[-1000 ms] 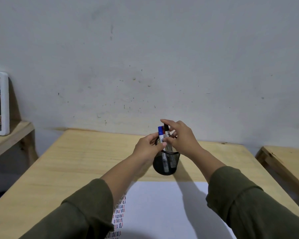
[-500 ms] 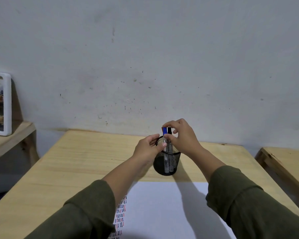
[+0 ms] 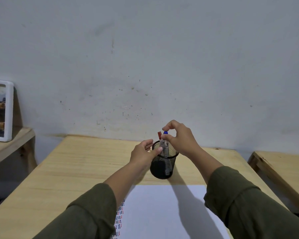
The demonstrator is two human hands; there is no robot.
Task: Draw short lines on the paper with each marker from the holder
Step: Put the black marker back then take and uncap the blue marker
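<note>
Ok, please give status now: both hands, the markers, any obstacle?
Left hand open, at holder rim. Right hand pinching blue-capped marker in holder. Red-capped marker beside it. Paper unobstructed.

Both arms wear loose olive-green long sleeves, creased at the cuffs and pushed up the forearms; the left hand and right hand are bare.

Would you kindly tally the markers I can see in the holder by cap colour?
Red-capped marker: 1
Blue-capped marker: 1
Total: 2 caps visible above the mesh holder; the right hand may hide more.
</note>
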